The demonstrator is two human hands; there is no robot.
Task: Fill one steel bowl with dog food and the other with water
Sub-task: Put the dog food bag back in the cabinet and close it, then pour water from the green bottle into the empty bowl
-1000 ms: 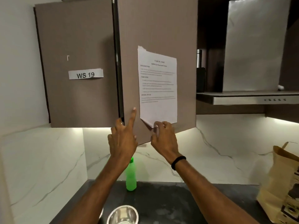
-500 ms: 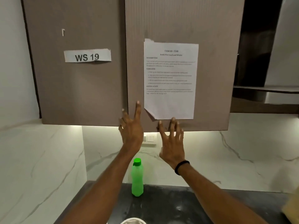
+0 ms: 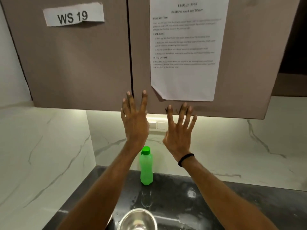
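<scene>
A steel bowl (image 3: 137,219) sits on the dark counter (image 3: 207,201) at the bottom edge, partly cut off, and looks empty. A green water bottle (image 3: 146,170) with a green cap stands upright behind it near the marble wall. My left hand (image 3: 134,120) and my right hand (image 3: 179,130) are raised with fingers spread, palms toward the lower edge of the brown wall cabinet doors (image 3: 83,63). Neither hand holds anything. A black band circles my right wrist. The second bowl and the dog food bag are out of view.
A printed task sheet (image 3: 186,47) is stuck on the right cabinet door, and a "WS 19" label (image 3: 73,15) on the left one. White marble walls (image 3: 41,146) enclose the corner, with a lit strip and a wall switch (image 3: 157,125) under the cabinet.
The right cabinet door has swung shut flush with the left one. Both hands have come off the door with fingers spread. The view has shifted left and closer; the paper bag has left the frame.
</scene>
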